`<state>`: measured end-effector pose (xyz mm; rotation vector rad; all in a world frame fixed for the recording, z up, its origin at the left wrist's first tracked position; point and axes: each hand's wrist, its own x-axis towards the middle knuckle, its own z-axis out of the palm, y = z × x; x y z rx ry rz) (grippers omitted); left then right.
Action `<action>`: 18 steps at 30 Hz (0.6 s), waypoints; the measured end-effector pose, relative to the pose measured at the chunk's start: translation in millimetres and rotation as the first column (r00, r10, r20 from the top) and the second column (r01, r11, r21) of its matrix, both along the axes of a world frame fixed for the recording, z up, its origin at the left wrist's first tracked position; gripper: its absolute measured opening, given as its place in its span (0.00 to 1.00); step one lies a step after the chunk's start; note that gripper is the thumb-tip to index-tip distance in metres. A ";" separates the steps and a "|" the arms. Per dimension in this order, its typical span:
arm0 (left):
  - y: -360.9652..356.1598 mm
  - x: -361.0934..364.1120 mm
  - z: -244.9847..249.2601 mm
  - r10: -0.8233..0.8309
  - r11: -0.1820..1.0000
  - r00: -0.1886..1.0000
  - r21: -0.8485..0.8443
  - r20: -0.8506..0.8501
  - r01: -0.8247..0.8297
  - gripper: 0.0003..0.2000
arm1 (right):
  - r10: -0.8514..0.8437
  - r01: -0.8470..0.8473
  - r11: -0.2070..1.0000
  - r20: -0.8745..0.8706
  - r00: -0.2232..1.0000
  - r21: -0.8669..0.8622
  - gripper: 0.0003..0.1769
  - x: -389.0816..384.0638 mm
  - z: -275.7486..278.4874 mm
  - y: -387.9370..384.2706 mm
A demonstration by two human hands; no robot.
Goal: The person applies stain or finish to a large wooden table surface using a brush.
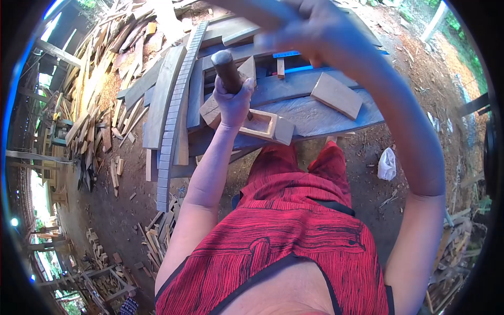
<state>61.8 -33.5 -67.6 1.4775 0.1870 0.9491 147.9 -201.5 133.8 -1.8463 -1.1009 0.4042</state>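
My left hand [231,102] is wrapped round the thick dark handle of a chisel [226,68], held upright. Its blade goes down into the hollow of a wooden block [282,130] on the bench, at a recess cut in the block's face. High up at the top of the view, my right hand [310,34] is raised and smeared by motion. It grips a long brownish bar [252,10], cut off by the frame's top edge; its exact kind cannot be made out.
A small flat board [337,96] lies on the plank workbench [315,115]. Long boards [164,100] and a narrow slatted strip [178,89] lie at the left. Scrap wood [89,121] is piled beyond. A white plastic bag [387,164] rests on the ground at the right.
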 end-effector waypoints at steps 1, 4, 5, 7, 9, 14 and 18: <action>-2.0 1.7 3.1 0.037 0.999 0.999 0.039 0.031 -0.038 0.12 | -0.083 0.083 0.996 0.030 0.996 0.017 0.21 -11.2 16.7 -1.1; -0.8 1.8 6.8 0.043 0.999 0.999 0.032 -0.013 -0.043 0.11 | -0.027 0.027 0.861 -0.007 1.000 0.508 0.20 -14.6 -15.0 2.4; 0.5 2.6 5.4 0.051 0.998 0.998 0.039 -0.023 -0.050 0.11 | 0.049 -0.062 0.925 0.043 0.998 0.374 0.21 4.9 -50.4 10.4; 6.8 0.5 1.6 0.024 1.000 1.000 0.012 -0.017 -0.024 0.11 | 0.126 -0.131 0.988 -0.065 0.990 -0.084 0.21 1.0 -61.4 5.3; 8.6 3.3 -0.8 -0.006 1.000 1.000 -0.020 -0.017 0.006 0.11 | 0.113 -0.117 0.992 -0.062 0.992 -0.050 0.21 12.0 -46.0 2.3; -2.0 2.1 4.0 0.023 0.999 0.999 0.035 -0.042 -0.022 0.12 | 0.000 -0.033 0.890 0.073 0.997 0.454 0.18 -1.6 -10.6 -0.4; -5.9 5.1 13.7 0.007 1.000 1.000 -0.012 0.030 -0.006 0.12 | 0.043 -0.086 0.982 0.248 0.968 0.167 0.18 13.3 -65.2 10.4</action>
